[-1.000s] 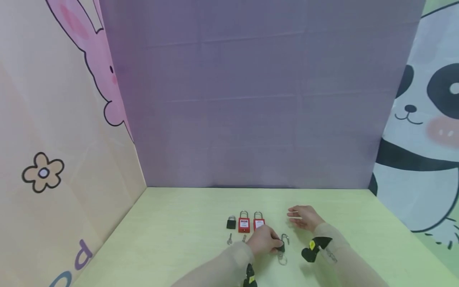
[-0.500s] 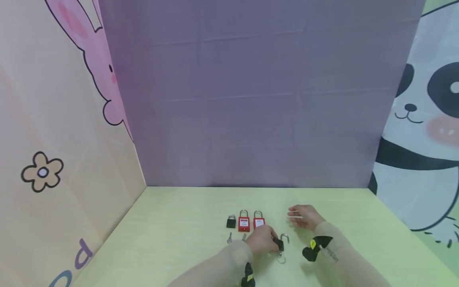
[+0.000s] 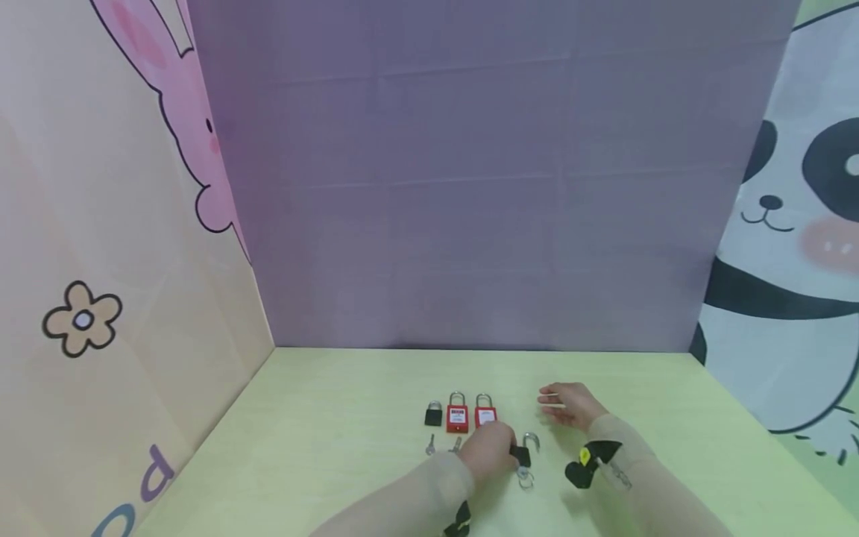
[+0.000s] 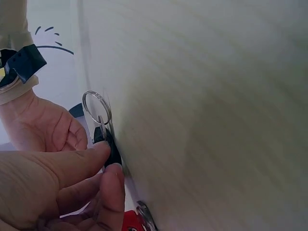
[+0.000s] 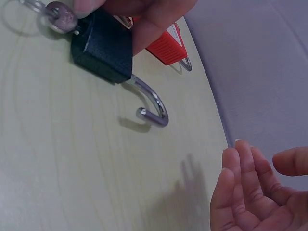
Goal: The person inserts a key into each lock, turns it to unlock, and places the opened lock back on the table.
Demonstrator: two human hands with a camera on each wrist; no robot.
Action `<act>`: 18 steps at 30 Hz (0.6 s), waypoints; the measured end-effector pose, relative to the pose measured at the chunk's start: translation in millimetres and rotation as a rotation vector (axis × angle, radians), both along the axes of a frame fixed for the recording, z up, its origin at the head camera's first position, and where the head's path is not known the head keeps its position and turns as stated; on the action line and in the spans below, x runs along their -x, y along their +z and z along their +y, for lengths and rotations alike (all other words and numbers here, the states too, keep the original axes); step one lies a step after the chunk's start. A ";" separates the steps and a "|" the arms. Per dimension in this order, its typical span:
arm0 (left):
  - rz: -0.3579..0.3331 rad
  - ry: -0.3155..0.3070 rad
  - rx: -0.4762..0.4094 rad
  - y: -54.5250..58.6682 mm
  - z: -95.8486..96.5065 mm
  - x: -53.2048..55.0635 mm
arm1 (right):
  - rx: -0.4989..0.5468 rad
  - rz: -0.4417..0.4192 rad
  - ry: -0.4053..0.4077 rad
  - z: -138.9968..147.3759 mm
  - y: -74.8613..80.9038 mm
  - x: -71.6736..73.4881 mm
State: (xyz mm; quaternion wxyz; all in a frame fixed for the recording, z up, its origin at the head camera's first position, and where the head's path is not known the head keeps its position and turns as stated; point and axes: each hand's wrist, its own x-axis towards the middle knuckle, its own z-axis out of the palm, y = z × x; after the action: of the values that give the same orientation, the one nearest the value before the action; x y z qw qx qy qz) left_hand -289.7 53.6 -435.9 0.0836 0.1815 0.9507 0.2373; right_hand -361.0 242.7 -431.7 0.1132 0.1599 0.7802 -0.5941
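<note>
My left hand [image 3: 490, 449] pinches a small black padlock [image 5: 102, 45] between thumb and fingers, just above or on the table; I cannot tell which. The padlock's silver shackle [image 5: 153, 101] is swung out, its free end clear of the body. A key [image 5: 62, 18] sits in the bottom of the padlock, and a split key ring [image 4: 97, 107] hangs from it. My right hand [image 3: 569, 404] is off to the right of the padlock, fingers loosely extended and holding nothing; in the right wrist view its palm shows.
Left of my left hand stand a second black padlock [image 3: 433, 415], a red padlock [image 3: 457, 419] and another red padlock [image 3: 485, 415], partly hidden by that hand. A loose key [image 3: 430, 446] and another key [image 3: 457, 445] lie in front of them on the pale wooden table [image 3: 335, 418].
My left hand has shifted slightly left, and the padlock in it has tilted, so more of its black body shows past the fingers. My right hand has stayed in place.
</note>
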 end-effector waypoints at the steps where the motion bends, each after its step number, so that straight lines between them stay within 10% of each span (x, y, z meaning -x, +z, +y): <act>1: 0.005 -0.003 0.004 0.0 -0.2 0.0 | 0.000 0.001 0.001 -0.2 0.1 -0.1; 13: 0.185 -0.094 0.226 7.1 5.1 -4.4 | 0.031 0.029 0.016 2.2 -3.3 -2.1; 18: 0.293 -0.236 0.332 7.6 10.0 -13.1 | 0.016 0.010 0.009 2.7 -2.6 -1.1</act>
State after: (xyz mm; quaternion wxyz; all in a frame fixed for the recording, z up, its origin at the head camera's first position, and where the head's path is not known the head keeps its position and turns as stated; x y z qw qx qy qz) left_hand -276.6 63.6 -428.3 0.0005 0.3075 0.9508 0.0378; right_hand -359.8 245.4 -434.3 0.1133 0.1524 0.7766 -0.6007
